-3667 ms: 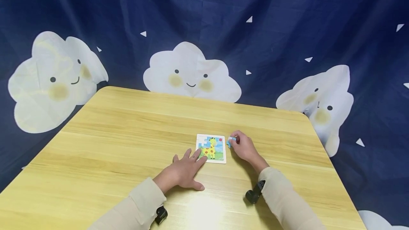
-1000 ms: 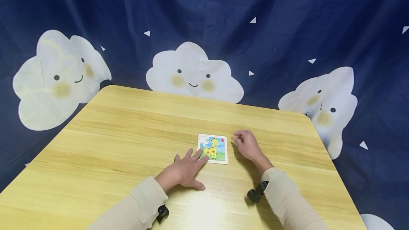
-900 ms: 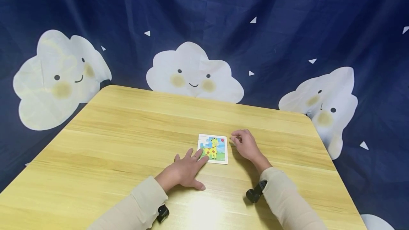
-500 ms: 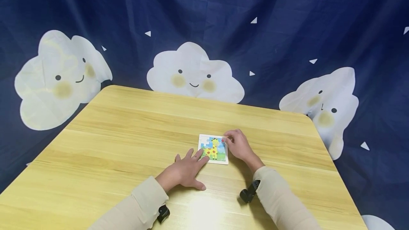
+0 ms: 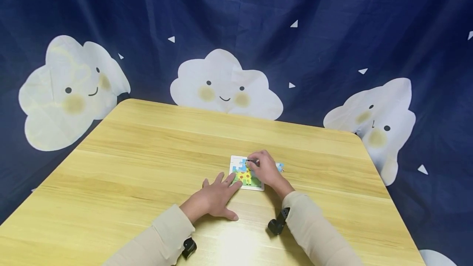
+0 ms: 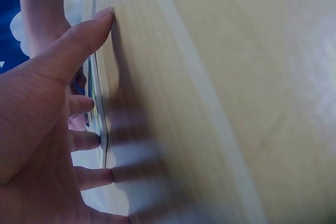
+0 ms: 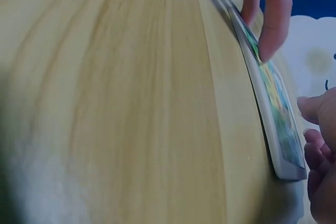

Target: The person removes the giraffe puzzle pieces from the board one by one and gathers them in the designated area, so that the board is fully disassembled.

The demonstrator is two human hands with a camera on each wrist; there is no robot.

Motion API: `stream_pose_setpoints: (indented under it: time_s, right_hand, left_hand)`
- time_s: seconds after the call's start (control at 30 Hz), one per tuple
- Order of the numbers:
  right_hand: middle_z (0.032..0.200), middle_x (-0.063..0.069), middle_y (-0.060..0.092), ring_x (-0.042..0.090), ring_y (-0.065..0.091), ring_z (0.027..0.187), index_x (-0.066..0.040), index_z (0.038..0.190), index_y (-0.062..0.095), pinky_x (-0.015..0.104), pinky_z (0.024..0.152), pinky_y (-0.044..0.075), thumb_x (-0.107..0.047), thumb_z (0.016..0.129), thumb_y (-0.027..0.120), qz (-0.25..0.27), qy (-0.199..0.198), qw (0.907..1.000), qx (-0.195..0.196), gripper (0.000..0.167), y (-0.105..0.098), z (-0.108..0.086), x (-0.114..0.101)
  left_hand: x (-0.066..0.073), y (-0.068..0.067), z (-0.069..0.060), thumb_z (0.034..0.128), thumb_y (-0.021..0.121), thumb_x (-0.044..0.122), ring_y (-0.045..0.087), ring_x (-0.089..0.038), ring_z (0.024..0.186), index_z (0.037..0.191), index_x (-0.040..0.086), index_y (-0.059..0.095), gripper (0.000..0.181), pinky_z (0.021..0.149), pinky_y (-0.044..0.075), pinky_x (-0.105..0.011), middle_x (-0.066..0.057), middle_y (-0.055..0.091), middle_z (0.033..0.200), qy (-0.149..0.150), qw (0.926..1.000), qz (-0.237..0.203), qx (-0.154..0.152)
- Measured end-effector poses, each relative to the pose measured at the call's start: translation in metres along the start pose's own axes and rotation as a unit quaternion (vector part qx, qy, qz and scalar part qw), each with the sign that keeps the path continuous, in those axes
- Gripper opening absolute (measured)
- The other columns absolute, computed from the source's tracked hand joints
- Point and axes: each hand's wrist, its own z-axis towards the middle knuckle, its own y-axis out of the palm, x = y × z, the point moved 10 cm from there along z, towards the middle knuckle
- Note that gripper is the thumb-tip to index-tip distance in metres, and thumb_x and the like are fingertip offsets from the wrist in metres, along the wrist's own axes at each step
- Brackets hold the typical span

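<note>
A small square giraffe jigsaw puzzle lies in its white frame, with a pale gap at its upper left. My left hand rests flat with fingers spread, fingertips touching the puzzle's lower left corner. Over the puzzle's upper part is my right hand, thumb and forefinger pinching what looks like a thin puzzle piece, seen edge-on and mostly hidden. To the right of that hand shows a blue loose puzzle piece. In the right wrist view the right thumb is beside the puzzle, its fingers curled.
The wooden table extends around the puzzle on all sides. Behind its far edge hangs a dark blue curtain with smiling white clouds. A black wrist camera hangs beneath the right sleeve, another by the left sleeve.
My right hand has moved left from beside the puzzle to above its upper part, uncovering the blue piece on the right. My left hand has stayed put.
</note>
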Motion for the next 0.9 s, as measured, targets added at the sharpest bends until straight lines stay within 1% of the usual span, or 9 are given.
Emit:
stream_pose_setpoints:
  time_s: [0.1, 0.17, 0.27, 0.4, 0.53, 0.7, 0.9]
  right_hand:
    - [0.106, 0.005, 0.056, 0.021, 0.054, 0.098, -0.014, 0.103, 0.070, 0.045, 0.091, 0.041, -0.019, 0.088, 0.066, -0.011, -0.009, 0.9999, -0.001, 0.016, 0.004, 0.002, -0.005]
    - [0.108, 0.004, 0.056, 0.021, 0.053, 0.102, -0.015, 0.103, 0.070, 0.047, 0.093, 0.037, -0.021, 0.088, 0.067, -0.016, -0.012, 0.9998, -0.006, 0.017, 0.007, 0.002, -0.008]
    - [0.109, 0.004, 0.056, 0.022, 0.051, 0.103, -0.016, 0.103, 0.070, 0.048, 0.089, 0.032, -0.022, 0.088, 0.067, -0.020, -0.012, 0.9996, -0.013, 0.017, 0.010, 0.002, -0.010]
    - [0.108, 0.002, 0.054, 0.021, 0.049, 0.105, -0.018, 0.103, 0.070, 0.044, 0.085, 0.029, -0.024, 0.088, 0.067, -0.026, -0.005, 0.9995, -0.017, 0.017, 0.014, 0.001, -0.010]
    - [0.107, 0.000, 0.053, 0.021, 0.048, 0.106, -0.020, 0.103, 0.070, 0.042, 0.084, 0.028, -0.025, 0.088, 0.067, -0.028, 0.002, 0.9995, -0.015, 0.016, 0.016, 0.001, -0.008]
    - [0.106, 0.000, 0.052, 0.021, 0.046, 0.105, -0.021, 0.101, 0.070, 0.042, 0.082, 0.027, -0.025, 0.087, 0.068, -0.028, 0.002, 0.9995, -0.014, 0.015, 0.018, 0.001, -0.008]
    - [0.110, 0.001, 0.052, 0.023, 0.045, 0.108, -0.021, 0.101, 0.070, 0.042, 0.083, 0.026, -0.025, 0.087, 0.068, -0.024, 0.001, 0.9996, -0.016, 0.015, 0.018, 0.000, -0.008]
  left_hand:
    - [0.000, 0.000, 0.000, 0.0719, 0.066, 0.066, 0.024, -0.041, 0.139, 0.148, 0.022, 0.029, 0.096, 0.093, 0.031, -0.071, -0.009, 0.022, 0.156, 0.001, 1.0000, 0.000, 0.001]
    - [0.000, 0.000, 0.001, 0.0719, 0.066, 0.066, 0.024, -0.041, 0.139, 0.148, 0.022, 0.029, 0.095, 0.092, 0.031, -0.071, -0.009, 0.022, 0.156, 0.001, 1.0000, -0.001, 0.002]
    - [0.000, 0.000, 0.001, 0.0719, 0.066, 0.066, 0.024, -0.041, 0.139, 0.148, 0.022, 0.029, 0.096, 0.092, 0.031, -0.071, -0.009, 0.022, 0.156, 0.002, 1.0000, 0.000, 0.004]
    - [0.000, 0.000, 0.002, 0.0719, 0.066, 0.067, 0.024, -0.041, 0.139, 0.148, 0.022, 0.029, 0.096, 0.092, 0.031, -0.071, -0.009, 0.022, 0.156, 0.003, 1.0000, 0.003, 0.003]
    - [0.000, 0.000, 0.002, 0.0718, 0.066, 0.067, 0.024, -0.041, 0.139, 0.148, 0.022, 0.029, 0.096, 0.092, 0.031, -0.071, -0.009, 0.022, 0.156, 0.001, 1.0000, 0.006, 0.000]
    - [0.000, -0.001, 0.002, 0.0717, 0.066, 0.067, 0.025, -0.041, 0.139, 0.148, 0.022, 0.029, 0.096, 0.092, 0.032, -0.071, -0.009, 0.022, 0.156, 0.000, 1.0000, 0.006, 0.000]
    - [0.000, -0.001, 0.001, 0.0715, 0.067, 0.066, 0.025, -0.041, 0.138, 0.148, 0.022, 0.030, 0.096, 0.091, 0.032, -0.071, -0.009, 0.023, 0.156, 0.002, 1.0000, 0.004, 0.004]
